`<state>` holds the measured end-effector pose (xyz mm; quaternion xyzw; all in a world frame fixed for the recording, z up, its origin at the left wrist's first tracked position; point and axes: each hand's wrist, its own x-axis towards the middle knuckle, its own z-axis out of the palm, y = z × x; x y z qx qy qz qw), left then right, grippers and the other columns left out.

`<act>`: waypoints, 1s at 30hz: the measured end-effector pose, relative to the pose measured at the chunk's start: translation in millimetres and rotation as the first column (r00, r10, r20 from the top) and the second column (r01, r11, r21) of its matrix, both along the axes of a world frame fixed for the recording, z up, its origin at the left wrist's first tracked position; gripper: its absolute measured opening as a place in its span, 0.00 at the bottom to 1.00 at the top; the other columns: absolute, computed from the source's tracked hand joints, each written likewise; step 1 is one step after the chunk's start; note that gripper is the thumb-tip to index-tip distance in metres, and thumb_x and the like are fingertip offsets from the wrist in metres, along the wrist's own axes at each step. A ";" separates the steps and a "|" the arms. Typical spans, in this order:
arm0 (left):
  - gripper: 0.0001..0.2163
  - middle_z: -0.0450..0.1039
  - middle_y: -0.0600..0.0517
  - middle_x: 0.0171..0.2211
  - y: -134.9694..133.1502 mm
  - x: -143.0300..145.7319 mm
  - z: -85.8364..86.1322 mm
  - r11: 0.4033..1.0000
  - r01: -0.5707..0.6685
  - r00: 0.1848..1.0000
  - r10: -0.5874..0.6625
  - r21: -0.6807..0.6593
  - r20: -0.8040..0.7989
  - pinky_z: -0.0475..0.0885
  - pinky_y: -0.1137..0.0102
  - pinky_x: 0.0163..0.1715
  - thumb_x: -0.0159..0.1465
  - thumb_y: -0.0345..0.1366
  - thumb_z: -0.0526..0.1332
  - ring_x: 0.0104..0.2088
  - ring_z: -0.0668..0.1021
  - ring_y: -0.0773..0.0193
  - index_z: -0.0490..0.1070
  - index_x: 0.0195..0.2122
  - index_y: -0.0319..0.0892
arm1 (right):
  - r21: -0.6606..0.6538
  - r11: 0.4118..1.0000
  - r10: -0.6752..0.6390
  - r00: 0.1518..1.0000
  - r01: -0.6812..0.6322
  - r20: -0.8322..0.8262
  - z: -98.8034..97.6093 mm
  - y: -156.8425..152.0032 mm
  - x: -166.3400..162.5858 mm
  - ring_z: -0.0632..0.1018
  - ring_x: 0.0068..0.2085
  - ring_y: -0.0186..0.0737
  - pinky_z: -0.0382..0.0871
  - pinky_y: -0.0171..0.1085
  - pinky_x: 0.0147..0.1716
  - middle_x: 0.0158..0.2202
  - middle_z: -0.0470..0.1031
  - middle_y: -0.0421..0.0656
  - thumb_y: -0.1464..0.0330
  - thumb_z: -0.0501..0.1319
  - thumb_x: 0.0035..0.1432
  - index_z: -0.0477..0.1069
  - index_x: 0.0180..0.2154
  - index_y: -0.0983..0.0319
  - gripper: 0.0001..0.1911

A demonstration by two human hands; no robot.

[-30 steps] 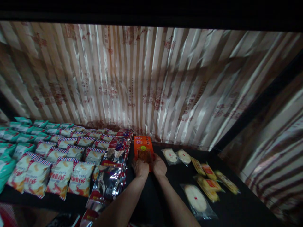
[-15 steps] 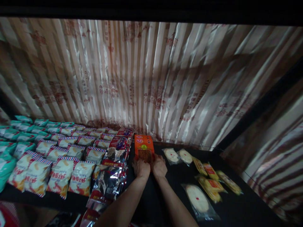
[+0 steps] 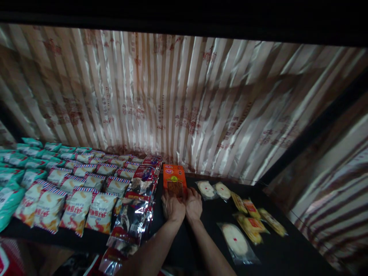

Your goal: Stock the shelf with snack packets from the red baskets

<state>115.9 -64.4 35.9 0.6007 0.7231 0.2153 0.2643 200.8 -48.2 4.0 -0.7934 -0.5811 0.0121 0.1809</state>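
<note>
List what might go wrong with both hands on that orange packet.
The orange packet lies tight against the row of silver and red bags, so the left hand could nudge them out of line. Pushed farther, the packet may crumple against the striped curtain behind. The right hand sits near the round clear-wrapped cakes.

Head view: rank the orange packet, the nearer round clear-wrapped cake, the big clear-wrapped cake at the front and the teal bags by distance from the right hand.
1. Orange packet: touching the right hand, just beyond it.
2. Nearer round cake: just right of the hand.
3. Big cake: front right.
4. Teal bags: far left.
</note>
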 end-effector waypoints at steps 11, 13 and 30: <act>0.25 0.53 0.43 0.62 -34.7 7.7 -34.8 0.957 0.204 0.973 -0.175 0.204 -0.152 0.47 0.55 0.62 0.61 0.36 0.48 0.63 0.51 0.51 0.57 0.59 0.34 | 0.088 0.958 0.273 0.962 -0.272 0.010 -16.7 44.4 5.8 0.60 0.60 0.40 0.54 0.38 0.58 0.58 0.64 0.50 0.72 0.45 0.58 0.64 0.54 0.67 0.24; 0.25 0.54 0.43 0.62 -32.9 9.7 -45.3 0.947 0.205 0.969 -0.161 0.248 -0.186 0.48 0.54 0.62 0.60 0.38 0.50 0.63 0.53 0.49 0.59 0.58 0.35 | 0.012 0.955 0.294 0.954 -0.295 0.048 -12.8 55.7 2.2 0.55 0.63 0.40 0.49 0.41 0.60 0.60 0.60 0.48 0.69 0.44 0.60 0.60 0.57 0.66 0.24; 0.25 0.55 0.41 0.61 -31.7 15.4 -81.2 0.945 0.160 0.980 -0.117 0.284 -0.163 0.52 0.47 0.59 0.60 0.44 0.53 0.61 0.58 0.47 0.61 0.58 0.40 | -0.241 0.954 0.201 0.976 -0.177 0.082 -9.1 87.6 -13.3 0.48 0.64 0.52 0.49 0.47 0.56 0.65 0.50 0.40 0.51 0.44 0.59 0.53 0.60 0.53 0.30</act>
